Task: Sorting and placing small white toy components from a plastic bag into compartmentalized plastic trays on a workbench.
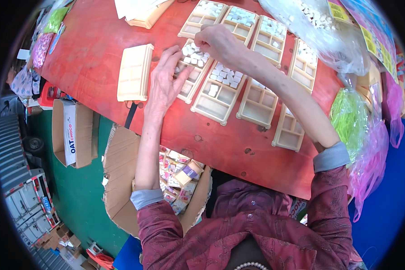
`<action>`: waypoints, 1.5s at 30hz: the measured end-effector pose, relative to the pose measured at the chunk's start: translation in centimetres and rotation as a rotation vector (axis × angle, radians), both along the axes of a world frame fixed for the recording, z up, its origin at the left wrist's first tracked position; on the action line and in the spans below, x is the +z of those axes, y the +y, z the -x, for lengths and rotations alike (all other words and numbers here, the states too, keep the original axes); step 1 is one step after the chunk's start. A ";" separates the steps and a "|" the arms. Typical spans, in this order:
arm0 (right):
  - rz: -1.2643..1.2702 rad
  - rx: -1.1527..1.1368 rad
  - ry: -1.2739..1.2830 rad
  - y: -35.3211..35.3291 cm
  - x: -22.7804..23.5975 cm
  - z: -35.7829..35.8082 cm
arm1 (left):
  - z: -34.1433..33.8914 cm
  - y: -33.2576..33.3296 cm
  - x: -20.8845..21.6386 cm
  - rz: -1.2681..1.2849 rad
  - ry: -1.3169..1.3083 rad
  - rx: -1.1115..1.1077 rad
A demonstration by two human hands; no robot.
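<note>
Where hands (220, 44) reach, cubes (197, 59) seem touched.

I see 1 wide fisheye view, from the left of 2 cameras on the person's head, looking steeply down and forward. It sits near, above and behind the left hand (166, 85) and right hand (222, 42), taking in the red table (189, 130) around them and the maroon shirt (265, 218) on their near side.

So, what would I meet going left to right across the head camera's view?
Parked truck, smaller cardboard box, stack of cream trays, left hand, right hand, bundle of green strands, rightmost pink bag.
</note>
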State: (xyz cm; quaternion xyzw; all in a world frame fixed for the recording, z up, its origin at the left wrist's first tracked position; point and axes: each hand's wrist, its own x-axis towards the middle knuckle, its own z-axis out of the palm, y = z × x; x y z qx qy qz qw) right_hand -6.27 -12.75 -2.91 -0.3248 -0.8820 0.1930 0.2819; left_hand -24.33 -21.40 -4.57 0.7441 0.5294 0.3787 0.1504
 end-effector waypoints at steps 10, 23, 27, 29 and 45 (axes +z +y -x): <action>-0.012 0.095 -0.035 -4.7 0.1 4.2 | 1.1 0.2 -0.8 0.048 -0.380 0.174; -0.129 -0.079 0.022 -3.8 1.2 4.5 | 1.2 -0.1 -0.1 -0.070 -0.151 0.116; -0.022 -0.093 -0.015 -1.6 1.4 0.1 | 0.5 0.1 0.0 -0.149 0.112 -0.017; 0.136 -0.066 -0.073 -2.0 1.2 0.0 | 0.5 0.1 -0.2 -0.157 0.267 -0.078; -0.337 -0.674 0.174 0.8 9.5 -15.4 | -0.5 -0.4 0.5 -0.102 0.446 -0.155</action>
